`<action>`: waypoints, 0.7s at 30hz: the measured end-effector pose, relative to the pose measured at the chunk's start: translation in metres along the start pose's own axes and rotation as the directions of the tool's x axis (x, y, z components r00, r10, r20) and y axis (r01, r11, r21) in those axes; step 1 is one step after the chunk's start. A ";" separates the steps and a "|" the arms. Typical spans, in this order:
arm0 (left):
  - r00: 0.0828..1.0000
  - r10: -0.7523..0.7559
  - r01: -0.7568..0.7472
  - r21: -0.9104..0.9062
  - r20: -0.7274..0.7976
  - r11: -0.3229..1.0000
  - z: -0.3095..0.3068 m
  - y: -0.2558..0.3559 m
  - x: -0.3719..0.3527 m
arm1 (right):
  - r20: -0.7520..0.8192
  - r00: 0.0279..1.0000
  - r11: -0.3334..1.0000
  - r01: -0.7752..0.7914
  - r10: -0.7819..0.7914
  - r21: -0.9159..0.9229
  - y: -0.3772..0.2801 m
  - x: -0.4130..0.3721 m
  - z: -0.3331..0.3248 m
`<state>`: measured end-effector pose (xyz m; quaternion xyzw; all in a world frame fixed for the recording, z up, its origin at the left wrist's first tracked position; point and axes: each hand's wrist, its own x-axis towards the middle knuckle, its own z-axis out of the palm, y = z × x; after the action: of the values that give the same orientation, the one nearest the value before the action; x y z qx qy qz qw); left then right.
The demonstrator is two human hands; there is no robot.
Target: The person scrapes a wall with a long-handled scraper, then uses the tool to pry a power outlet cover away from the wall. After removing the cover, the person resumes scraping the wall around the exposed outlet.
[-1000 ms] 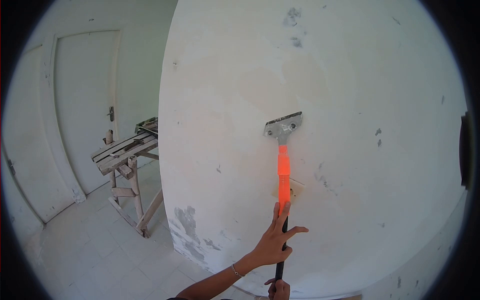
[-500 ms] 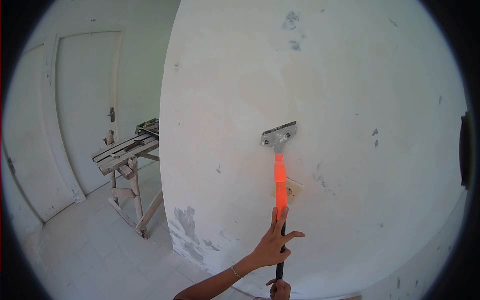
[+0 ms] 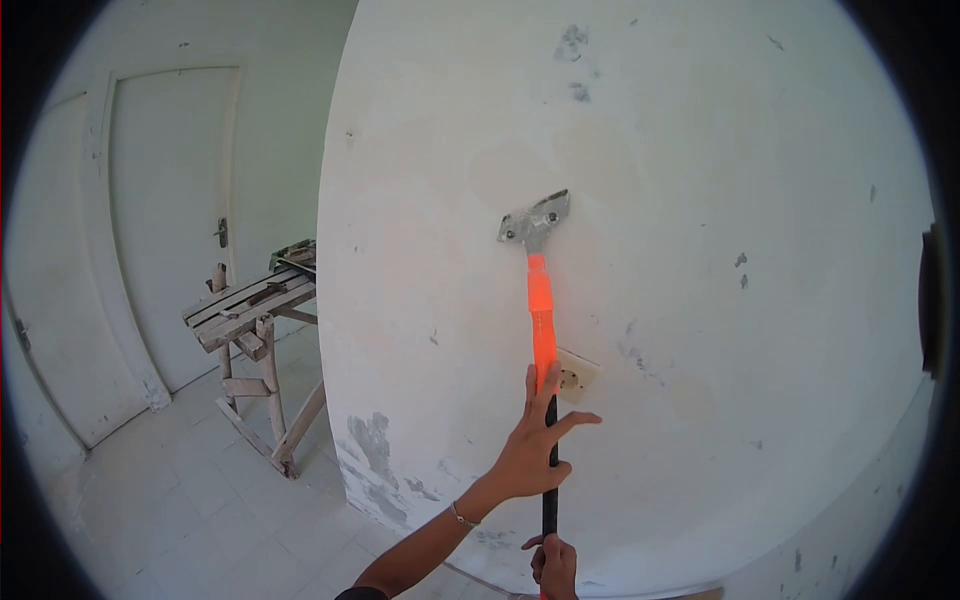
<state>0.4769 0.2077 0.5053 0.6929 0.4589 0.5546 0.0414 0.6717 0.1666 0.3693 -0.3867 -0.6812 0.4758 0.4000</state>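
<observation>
Orange-and-black scraper (image 3: 541, 295) before pale wall (image 3: 430, 240)

Blade (image 3: 535, 219): tilted, right end higher, well inside the wall's left edge, plaster spreading widely around. Right hand (image 3: 555, 567): fingers clenched round the lower handle (image 3: 550, 512). Left hand (image 3: 533, 450): unclenched, fingers spread loosely against the handle higher up. 1 socket (image 3: 583, 379): just beside it. 1 wooden bench (image 3: 238, 318): beyond the edge.

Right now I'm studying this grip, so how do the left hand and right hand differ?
The left hand has its fingers spread; the right hand is curled round the long-handled scraper. The left sits higher along it, the right lower. Both are at its handle.
</observation>
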 end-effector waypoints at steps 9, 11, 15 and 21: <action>0.998 -0.053 0.053 -0.001 0.014 0.999 0.016 -0.002 -0.014 | -0.010 0.996 0.996 -0.092 0.092 -0.012 0.022 -0.009 -0.010; 0.998 -0.004 0.004 -0.002 -0.057 1.000 0.001 -0.004 0.000 | -0.007 0.998 0.997 -0.069 0.069 0.020 -0.002 0.003 0.001; 0.999 -0.008 0.008 0.002 -0.050 1.000 -0.008 -0.003 0.009 | 0.054 0.993 0.991 -0.107 0.103 0.083 -0.018 0.006 -0.004; 1.000 0.012 -0.012 0.041 -0.008 0.999 0.020 -0.006 -0.008 | 0.123 0.969 0.971 -0.226 0.216 0.082 0.005 -0.004 -0.029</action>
<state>0.4898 0.2146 0.4889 0.6941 0.4661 0.5482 0.0218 0.7008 0.1737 0.3708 -0.4131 -0.6320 0.5705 0.3231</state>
